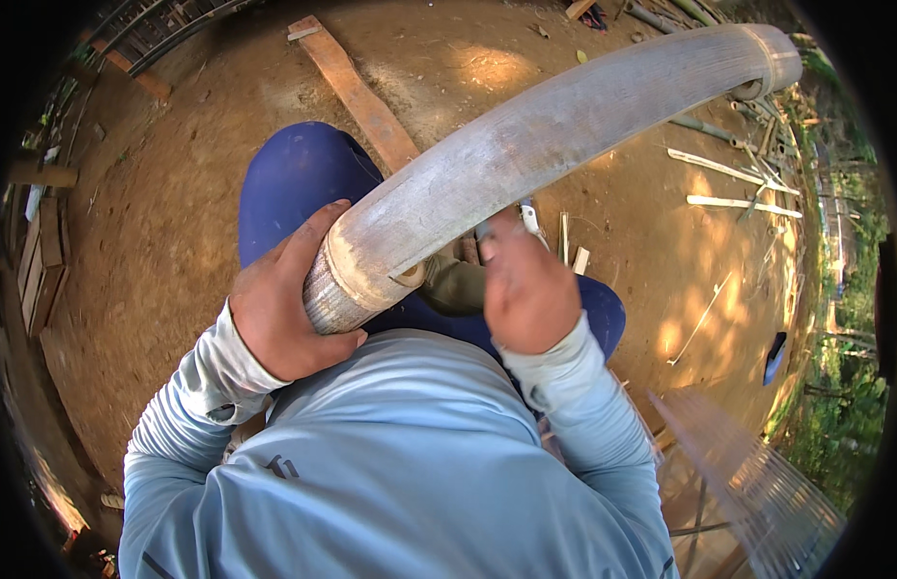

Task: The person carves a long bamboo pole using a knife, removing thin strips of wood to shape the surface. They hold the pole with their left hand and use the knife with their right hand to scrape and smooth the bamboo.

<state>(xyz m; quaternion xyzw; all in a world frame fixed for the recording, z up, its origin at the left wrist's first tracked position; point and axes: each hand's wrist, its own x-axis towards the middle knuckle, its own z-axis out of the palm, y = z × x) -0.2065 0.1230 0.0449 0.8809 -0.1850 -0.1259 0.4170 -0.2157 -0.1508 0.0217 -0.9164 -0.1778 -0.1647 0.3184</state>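
A thick, greyish bamboo pole (525, 145) slants from my waist up to the far right, with one ringed joint near each end. My left hand (284, 299) wraps round its near end, thumb and fingers on either side. At the near joint a small cut notch (408, 276) shows in the underside. My right hand (532, 285) is closed in a fist just below the pole, slightly blurred. A bit of something grey shows by its fingers, but most of what it grips is hidden. Beyond that fist lies a small pale, metallic-looking piece (531, 217).
A long wooden plank (357, 92) lies on the dirt ground ahead, beyond my blue-clad left knee (299, 183). Pale split sticks (743, 205) and bamboo poles lie to the right. A clear corrugated sheet (747, 482) stands at lower right. A wooden crate (43, 261) sits at far left.
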